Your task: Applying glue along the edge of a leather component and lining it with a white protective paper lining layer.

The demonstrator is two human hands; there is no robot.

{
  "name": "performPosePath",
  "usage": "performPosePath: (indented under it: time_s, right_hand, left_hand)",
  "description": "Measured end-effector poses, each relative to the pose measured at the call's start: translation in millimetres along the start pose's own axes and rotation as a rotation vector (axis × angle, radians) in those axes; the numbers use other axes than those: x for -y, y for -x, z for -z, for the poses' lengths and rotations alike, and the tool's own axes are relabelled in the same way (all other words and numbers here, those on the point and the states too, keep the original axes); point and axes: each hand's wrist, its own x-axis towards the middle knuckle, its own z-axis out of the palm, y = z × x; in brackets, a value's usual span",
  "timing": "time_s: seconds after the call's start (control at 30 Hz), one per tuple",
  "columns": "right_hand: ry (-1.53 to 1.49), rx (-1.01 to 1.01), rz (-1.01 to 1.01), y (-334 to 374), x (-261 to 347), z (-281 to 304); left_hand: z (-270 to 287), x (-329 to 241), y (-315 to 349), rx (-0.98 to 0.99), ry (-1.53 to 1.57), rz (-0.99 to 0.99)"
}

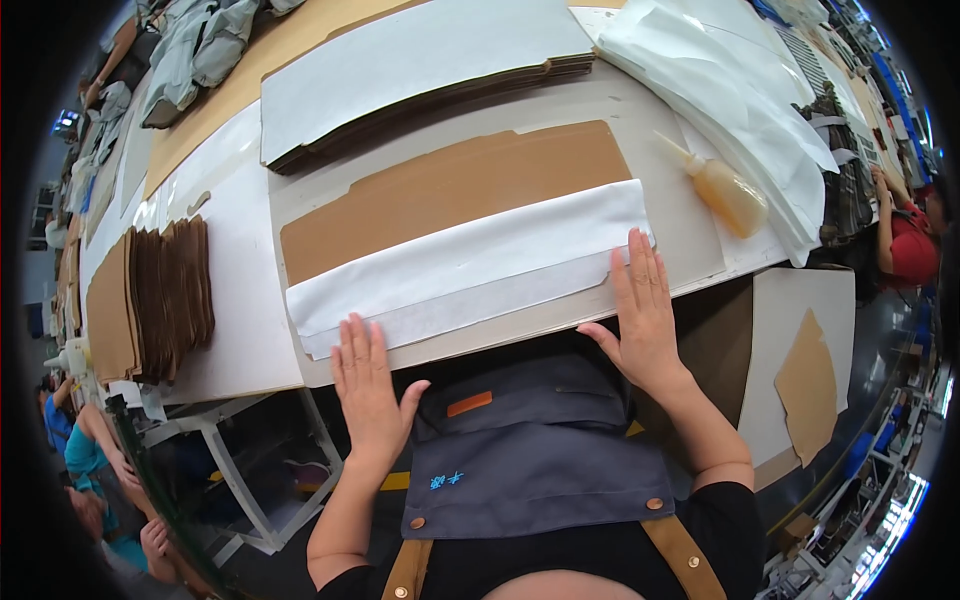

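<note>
A brown sheet (470, 185) with a stepped far edge lies flat on the grey board in front of me. Across its near part runs a white strip of material (470, 245), with a paler band along its near edge. My left hand (367, 385) rests with fingers spread at the strip's near left corner, thumb apart. At the strip's right end my right hand (643, 315) lays its outstretched fingers on the edge. Neither hand grips anything.
A stack of white-topped brown sheets (430, 70) lies beyond. At the left, brown pieces (150, 300) stand bunched together. A squeeze bottle of amber liquid (728, 195) lies at the right, beside crumpled white material (710, 90). Other people, including one in red (910, 245), are at both sides.
</note>
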Motion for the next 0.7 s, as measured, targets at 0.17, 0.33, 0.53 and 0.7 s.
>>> performPosePath:
  time_s: [0.17,0.33,0.53,0.7]
  right_hand:
    - [0.095,0.035,0.016,3,-5,5]
    - [-0.014,-0.077,-0.122,11,-15,3]
    - [-0.010,-0.150,-0.178,15,-25,6]
    - [-0.028,-0.066,-0.102,8,-16,8]
  left_hand:
    - [8,10,8,0.027,-0.116,0.065]
    - [2,29,19,-0.088,-0.158,0.150]
    - [3,41,22,-0.162,-0.021,0.174]
    - [-1,39,22,-0.213,-0.112,0.158]
